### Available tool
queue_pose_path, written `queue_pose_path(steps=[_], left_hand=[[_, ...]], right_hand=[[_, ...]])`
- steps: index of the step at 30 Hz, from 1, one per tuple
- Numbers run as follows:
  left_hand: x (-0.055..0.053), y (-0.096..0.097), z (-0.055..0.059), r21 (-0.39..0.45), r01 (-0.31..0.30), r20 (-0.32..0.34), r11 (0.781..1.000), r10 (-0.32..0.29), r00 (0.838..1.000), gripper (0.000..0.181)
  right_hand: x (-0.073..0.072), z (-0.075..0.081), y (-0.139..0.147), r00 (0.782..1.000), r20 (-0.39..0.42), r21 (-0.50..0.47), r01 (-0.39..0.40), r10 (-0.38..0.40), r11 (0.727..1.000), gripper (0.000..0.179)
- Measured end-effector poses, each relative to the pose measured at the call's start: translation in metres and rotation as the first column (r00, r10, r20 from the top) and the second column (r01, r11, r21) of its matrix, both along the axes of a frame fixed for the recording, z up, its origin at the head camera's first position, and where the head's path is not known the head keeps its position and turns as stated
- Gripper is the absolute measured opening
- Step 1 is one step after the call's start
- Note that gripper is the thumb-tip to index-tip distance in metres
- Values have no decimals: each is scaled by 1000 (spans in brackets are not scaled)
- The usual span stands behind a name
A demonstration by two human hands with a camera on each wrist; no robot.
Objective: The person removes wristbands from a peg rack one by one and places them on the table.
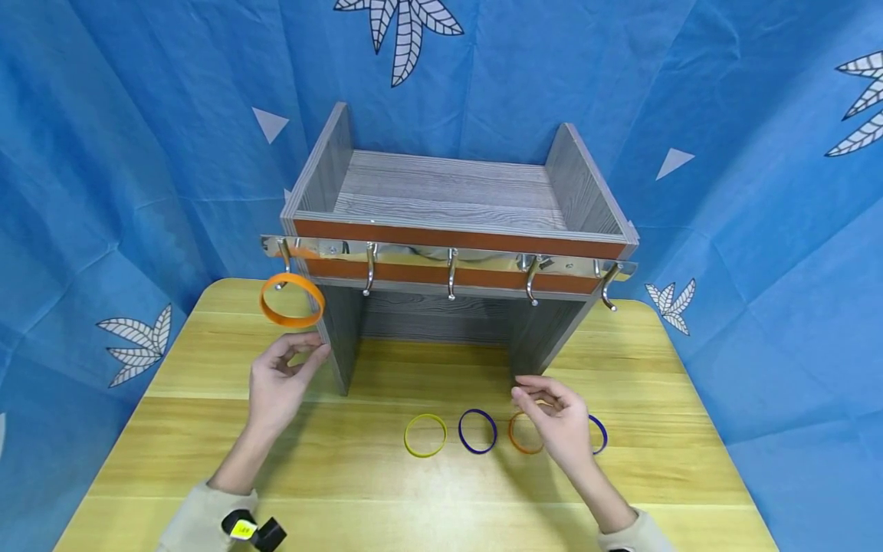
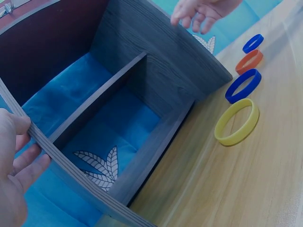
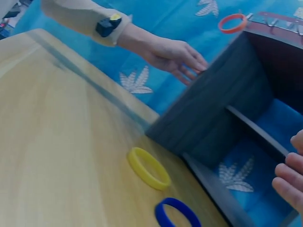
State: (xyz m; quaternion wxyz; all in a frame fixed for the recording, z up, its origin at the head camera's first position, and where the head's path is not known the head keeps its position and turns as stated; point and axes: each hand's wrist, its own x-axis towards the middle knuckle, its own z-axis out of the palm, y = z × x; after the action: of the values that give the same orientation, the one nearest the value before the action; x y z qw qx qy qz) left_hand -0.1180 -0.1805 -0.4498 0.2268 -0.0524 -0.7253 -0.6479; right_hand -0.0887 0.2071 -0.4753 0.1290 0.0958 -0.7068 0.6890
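Observation:
My left hand (image 1: 283,376) is at the left side panel of a grey wooden shelf (image 1: 448,188), its fingertips touching the panel's outer face near the front edge. Above it, an orange wristband (image 1: 265,307) hangs on the leftmost hook (image 1: 284,257) of a metal hook rail. Near the lower right panel, my right hand (image 1: 562,425) has loosely bent fingers and holds nothing. On the table lie a yellow wristband (image 2: 236,137), a blue wristband (image 2: 232,97), an orange wristband (image 2: 239,68) and another blue wristband (image 2: 245,48). In the head view, the right hand partly covers the last two.
The shelf stands at the back of a wooden table (image 1: 386,514). Several other hooks, such as the middle hook (image 1: 451,272), stick out from the rail and carry nothing. Blue cloth (image 1: 138,115) with white leaf prints hangs behind and beside the table.

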Motion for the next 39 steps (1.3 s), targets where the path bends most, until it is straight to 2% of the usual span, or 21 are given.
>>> queue_pose_path(steps=[3, 7, 12, 19, 33, 39], left_hand=[[0, 0, 0, -1, 2, -6, 1000, -2, 1000, 15], [-1, 0, -1, -3, 3, -11, 1000, -3, 1000, 15], [-1, -1, -1, -7, -3, -7, 1000, 3, 1000, 15], [-1, -2, -1, -8, -2, 9, 1000, 2, 1000, 14], [-1, -2, 0, -12, -2, 25, 1000, 3, 1000, 14], [0, -4, 1, 11, 23, -15, 1000, -23, 1000, 16]], right_hand=[[-1, 5, 5, 996, -72, -71, 42, -47, 997, 17], [-4, 10, 14, 984, -148, -110, 86, -102, 990, 14], [-11, 14, 22, 966, -217, -201, 98, -142, 975, 12], [-19, 17, 31, 948, -227, -234, 170, -224, 957, 12], [-29, 15, 28, 942, -241, -217, 183, -234, 959, 23], [-31, 16, 23, 946, -229, -218, 180, -229, 959, 22]])
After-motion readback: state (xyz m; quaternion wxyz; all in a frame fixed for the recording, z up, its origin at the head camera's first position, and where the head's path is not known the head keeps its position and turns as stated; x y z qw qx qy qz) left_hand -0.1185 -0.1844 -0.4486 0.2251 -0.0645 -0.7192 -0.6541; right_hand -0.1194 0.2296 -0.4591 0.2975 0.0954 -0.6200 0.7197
